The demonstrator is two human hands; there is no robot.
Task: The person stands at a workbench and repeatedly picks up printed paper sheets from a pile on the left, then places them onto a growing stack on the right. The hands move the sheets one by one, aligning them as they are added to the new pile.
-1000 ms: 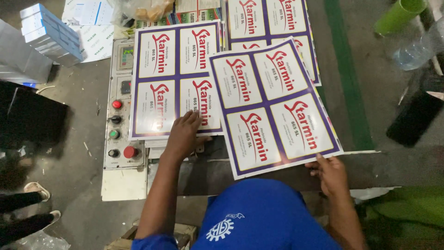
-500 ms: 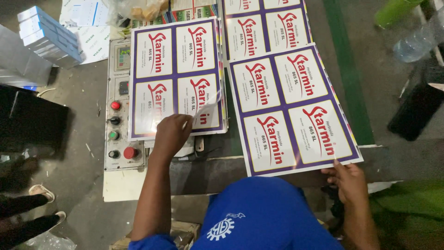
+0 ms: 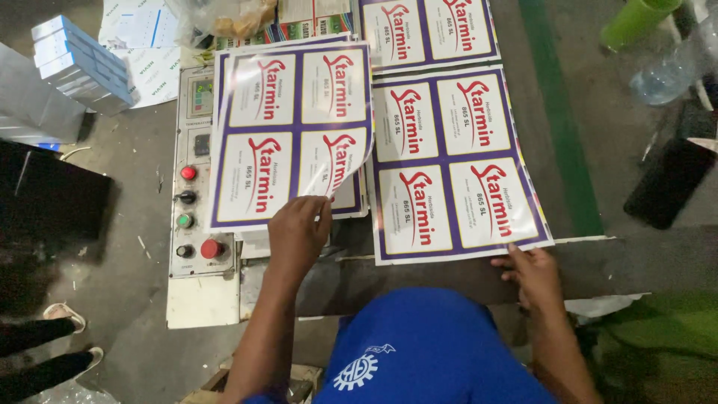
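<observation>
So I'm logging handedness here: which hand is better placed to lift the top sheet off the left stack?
Probably the left hand: it pinches the curled corner of the top label sheet. The right hand rests on the other sheet's edge.

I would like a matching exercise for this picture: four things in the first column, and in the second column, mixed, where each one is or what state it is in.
Column one:
1. left hand
2. right hand
3. red round button
4. green cylinder

Column two:
A. at the top right corner of the view
B. lifts the curled corner of the left label sheet
C. low on the grey control panel
D. rests on the bottom edge of the right label sheet

Right pairs: 1-B, 2-D, 3-C, 4-A
</observation>
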